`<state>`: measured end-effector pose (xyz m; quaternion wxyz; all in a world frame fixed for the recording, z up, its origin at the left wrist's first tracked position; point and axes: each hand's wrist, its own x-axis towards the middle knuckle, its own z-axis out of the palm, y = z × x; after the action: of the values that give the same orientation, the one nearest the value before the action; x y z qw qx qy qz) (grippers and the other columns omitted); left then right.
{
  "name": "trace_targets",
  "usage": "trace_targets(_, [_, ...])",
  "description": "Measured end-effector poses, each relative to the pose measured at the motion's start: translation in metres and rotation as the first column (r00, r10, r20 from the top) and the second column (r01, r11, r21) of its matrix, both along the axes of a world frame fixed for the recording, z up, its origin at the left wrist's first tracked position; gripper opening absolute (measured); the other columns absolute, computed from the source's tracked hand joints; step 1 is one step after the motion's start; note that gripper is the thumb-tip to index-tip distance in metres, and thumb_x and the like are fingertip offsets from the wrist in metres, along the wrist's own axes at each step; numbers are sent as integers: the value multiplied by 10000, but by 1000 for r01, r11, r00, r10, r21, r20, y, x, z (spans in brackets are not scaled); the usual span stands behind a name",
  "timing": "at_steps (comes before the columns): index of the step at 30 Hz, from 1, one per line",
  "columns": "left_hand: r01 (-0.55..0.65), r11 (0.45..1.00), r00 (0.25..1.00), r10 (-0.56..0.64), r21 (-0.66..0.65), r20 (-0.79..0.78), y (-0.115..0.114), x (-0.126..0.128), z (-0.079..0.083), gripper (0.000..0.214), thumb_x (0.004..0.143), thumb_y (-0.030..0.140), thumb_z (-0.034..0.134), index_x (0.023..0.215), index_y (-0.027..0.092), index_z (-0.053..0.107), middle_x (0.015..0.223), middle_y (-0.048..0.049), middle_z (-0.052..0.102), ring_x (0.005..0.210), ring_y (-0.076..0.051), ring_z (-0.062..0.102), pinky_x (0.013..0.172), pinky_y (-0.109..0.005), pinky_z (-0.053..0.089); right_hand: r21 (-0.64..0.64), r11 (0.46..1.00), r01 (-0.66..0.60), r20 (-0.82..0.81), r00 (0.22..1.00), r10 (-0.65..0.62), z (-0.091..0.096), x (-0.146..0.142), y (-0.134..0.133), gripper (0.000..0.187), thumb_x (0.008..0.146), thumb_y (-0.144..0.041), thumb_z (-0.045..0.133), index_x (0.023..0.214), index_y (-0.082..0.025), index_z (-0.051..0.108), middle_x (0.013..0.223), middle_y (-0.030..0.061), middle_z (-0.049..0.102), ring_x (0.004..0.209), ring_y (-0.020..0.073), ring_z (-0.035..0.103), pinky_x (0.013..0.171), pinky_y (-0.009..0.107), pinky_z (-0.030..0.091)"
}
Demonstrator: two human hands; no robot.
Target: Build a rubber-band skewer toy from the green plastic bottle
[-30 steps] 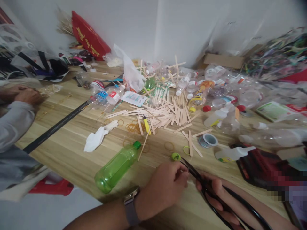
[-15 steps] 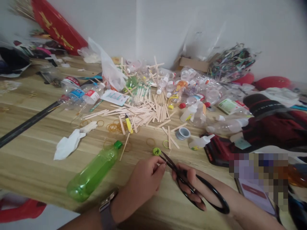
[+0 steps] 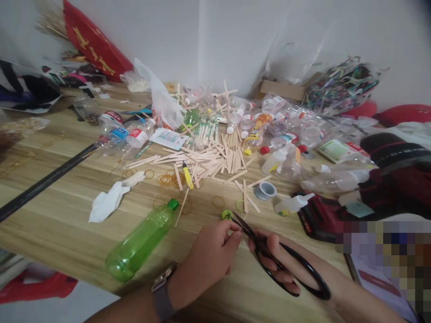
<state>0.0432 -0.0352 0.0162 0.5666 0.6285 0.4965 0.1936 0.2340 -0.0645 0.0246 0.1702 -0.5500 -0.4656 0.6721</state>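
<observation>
My right hand [image 3: 278, 255] is wrapped round the handles of a pair of black scissors [image 3: 257, 242]. Their blades are slightly apart and point up and left. My left hand [image 3: 215, 246], with a watch on the wrist, is closed in a pinch beside the blades; what lies between its fingertips is too small to make out. Just beyond those fingertips and the scissor tips is a small yellow-green round piece [image 3: 226, 215] with dark marks, like a bottle cap. To the left of my left hand a green plastic bottle [image 3: 143, 242] lies on its side.
Wooden sticks [image 3: 208, 161], rubber bands [image 3: 170, 179] and a yellow-handled cutter [image 3: 187, 176] lie beyond my hands. A wire spool [image 3: 265, 191], a glue bottle [image 3: 292, 204] and a red-black power tool [image 3: 321, 220] are at right. Many clear bottles [image 3: 283, 140] crowd the back; a crumpled tissue [image 3: 109, 202] lies left.
The view has shifted a little, so everything sits further right in the picture. Both hands keep nearly the same pose by the scissors and the yellow-green piece.
</observation>
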Motion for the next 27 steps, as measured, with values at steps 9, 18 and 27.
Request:
trace_targets(9, [-11,1000,1000,11,-16,-8,1,1,1,308,912,343,432,918,156,677,460,59,477,376,-108,465,411,-198,331,-19,1000,-14,61,998,15,3,-3,-1,720,708,-896,371,920,-218,489,563,-114,314,361,19,163,282,145,207])
trace_targets(18, [29,996,997,-23,80,-74,-5,-7,1,266,912,316,456,885,179,682,498,43,535,462,-127,505,499,-234,327,437,877,-199,646,748,-152,-13,16,-5,414,787,-621,563,940,-239,599,781,71,702,705,268,675,615,351,513])
trace_targets(27, [380,885,910,-305,271,-281,-25,-27,22,194,941,282,503,908,240,690,885,-10,731,835,-199,660,693,-276,420,468,705,-532,869,422,-258,-15,27,2,406,880,-333,465,1199,-140,626,1018,189,701,937,377,684,826,547,516])
